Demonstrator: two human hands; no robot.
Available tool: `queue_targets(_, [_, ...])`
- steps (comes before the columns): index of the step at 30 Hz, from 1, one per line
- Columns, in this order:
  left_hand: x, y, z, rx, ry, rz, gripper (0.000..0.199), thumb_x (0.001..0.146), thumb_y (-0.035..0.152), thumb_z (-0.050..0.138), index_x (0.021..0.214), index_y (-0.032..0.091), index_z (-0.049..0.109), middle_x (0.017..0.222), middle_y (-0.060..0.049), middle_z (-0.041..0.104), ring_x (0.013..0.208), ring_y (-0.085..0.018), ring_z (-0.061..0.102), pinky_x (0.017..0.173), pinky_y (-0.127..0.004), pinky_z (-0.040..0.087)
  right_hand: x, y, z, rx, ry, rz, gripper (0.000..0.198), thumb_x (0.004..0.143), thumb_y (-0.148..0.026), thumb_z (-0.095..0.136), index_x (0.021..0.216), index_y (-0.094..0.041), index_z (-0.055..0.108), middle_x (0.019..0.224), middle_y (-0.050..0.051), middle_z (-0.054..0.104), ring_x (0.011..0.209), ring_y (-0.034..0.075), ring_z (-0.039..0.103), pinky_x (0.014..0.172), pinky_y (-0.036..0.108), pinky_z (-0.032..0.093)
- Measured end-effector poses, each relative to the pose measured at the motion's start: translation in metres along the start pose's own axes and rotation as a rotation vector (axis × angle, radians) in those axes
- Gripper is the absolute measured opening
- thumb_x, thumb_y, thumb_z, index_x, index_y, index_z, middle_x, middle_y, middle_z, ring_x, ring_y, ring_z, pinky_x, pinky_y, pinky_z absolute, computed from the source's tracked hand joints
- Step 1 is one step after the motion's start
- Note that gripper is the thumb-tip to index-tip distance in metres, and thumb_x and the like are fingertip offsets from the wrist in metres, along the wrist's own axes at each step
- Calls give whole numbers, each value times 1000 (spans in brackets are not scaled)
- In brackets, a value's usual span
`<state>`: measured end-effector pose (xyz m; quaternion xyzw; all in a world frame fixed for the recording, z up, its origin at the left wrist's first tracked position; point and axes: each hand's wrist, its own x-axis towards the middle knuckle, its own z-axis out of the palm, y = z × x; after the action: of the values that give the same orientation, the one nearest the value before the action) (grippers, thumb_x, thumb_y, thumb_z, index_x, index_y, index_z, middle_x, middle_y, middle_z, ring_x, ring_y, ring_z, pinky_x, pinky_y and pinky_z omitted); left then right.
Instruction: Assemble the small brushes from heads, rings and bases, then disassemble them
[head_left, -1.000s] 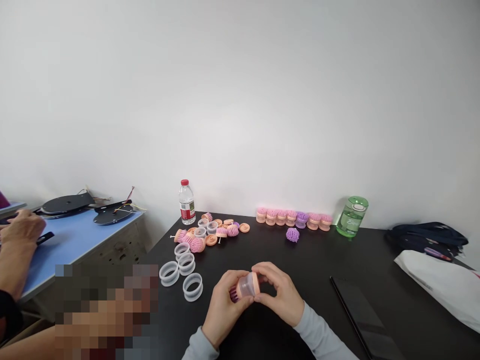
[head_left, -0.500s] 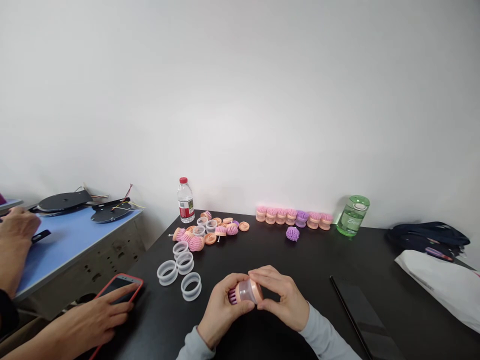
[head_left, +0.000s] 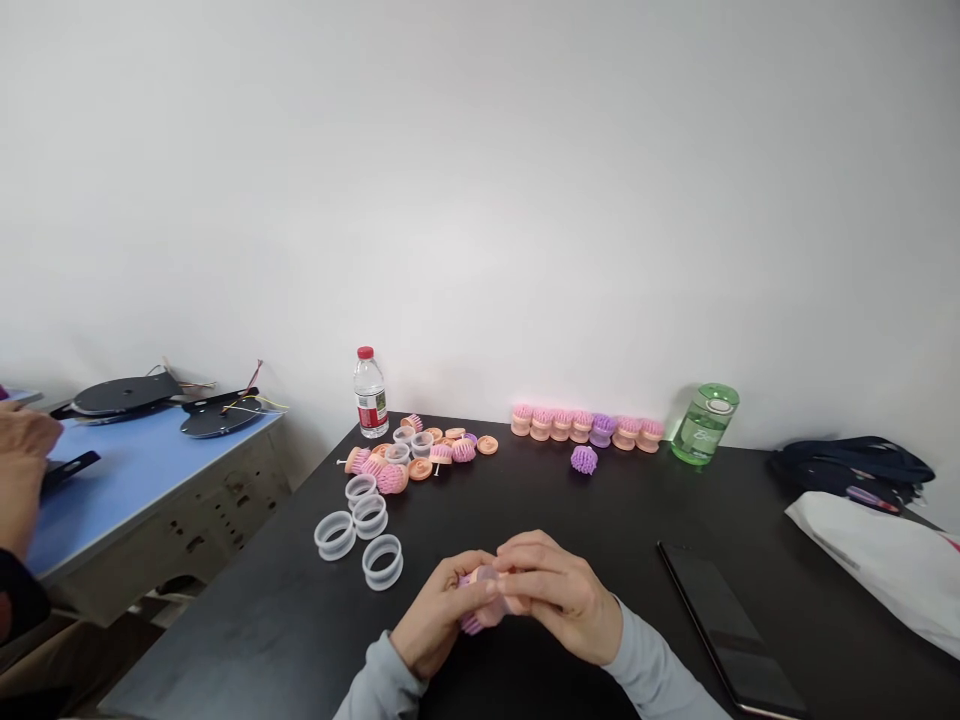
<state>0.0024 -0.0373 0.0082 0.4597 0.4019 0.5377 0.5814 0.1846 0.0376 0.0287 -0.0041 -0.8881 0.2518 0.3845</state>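
Above the front of the black table, my left hand wraps round a small scrub brush with pink bristles and a translucent ring about its middle. My right hand grips the peach cap end of the same brush, its fingers covering much of it. The bristles point left and down. To the left lie several loose translucent rings. Behind them is a cluster of pink brush heads and peach caps. A row of brushes stands near the wall, with a purple brush head before it.
A water bottle stands back left, a green container back right. On the right lie a black tablet, a white bag and a dark pouch. At far left, another person's hand is over a blue table.
The brush has turned in my hands, and my right fingers now cover more of its cap. The other person's nearer hand and the red-edged phone have left the view.
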Motion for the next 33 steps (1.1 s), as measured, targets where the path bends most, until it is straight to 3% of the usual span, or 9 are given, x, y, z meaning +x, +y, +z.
queue_targets(3, [0,2,0,41,1,6,36,67,44,77,86,15,69,66,1,56,57,-10,46,52,-22,34,-3,4,0,-73,-2,56,39,90,-35,64,127,-26,59,114,10,67,104,25,61,88,42,52])
queue_targets(6, [2,5,2,296,54,110,38,63,39,81,93,18,68,81,-3,68,71,-18,60,64,-26,46,-7,9,8,-189,74,271,49,80,-50,71,117,-18,64,96,11,69,86,25,64,79,39,55])
queue_targets(11, [9,2,1,732,237,276,31,66,35,77,93,24,65,90,-2,71,81,-24,67,76,-34,53,-7,16,25,-216,70,639,44,90,-46,60,122,-15,56,90,8,71,84,24,68,78,37,55])
queue_targets(17, [15,-3,-9,753,323,250,45,65,53,75,96,24,62,89,-2,73,77,-25,70,71,-34,57,-4,19,22,-57,104,512,73,78,-50,73,138,-22,43,133,13,56,109,24,62,73,29,58])
queue_targets(20, [16,-5,-11,770,329,238,49,63,57,75,96,24,62,88,-2,74,77,-26,70,69,-34,58,-2,18,20,-122,71,516,64,81,-46,72,136,-23,47,123,9,63,110,25,63,84,33,56])
queue_targets(24, [17,-5,-9,860,288,322,42,64,53,76,92,25,64,87,-1,72,77,-24,70,67,-32,58,-2,18,22,-195,35,723,59,83,-51,67,129,-18,53,95,7,73,87,27,70,81,40,56])
queue_targets(29, [16,-6,-7,939,299,403,34,70,51,72,91,26,64,86,-1,71,76,-24,69,66,-32,57,-5,19,22,-137,82,542,64,75,-40,77,131,-19,53,122,10,64,111,27,60,97,40,49])
queue_targets(31, [15,-7,-7,971,291,429,30,73,48,71,92,26,64,88,-2,71,79,-24,69,68,-33,57,-5,20,23,-87,93,523,53,75,-31,76,125,-22,59,118,8,65,110,25,59,99,39,47])
queue_targets(33, [14,-9,-8,1010,283,472,25,74,42,71,93,27,64,91,-2,70,83,-25,68,73,-34,57,-5,22,26,59,137,658,37,77,-29,72,113,-22,63,100,4,69,94,22,65,90,37,51])
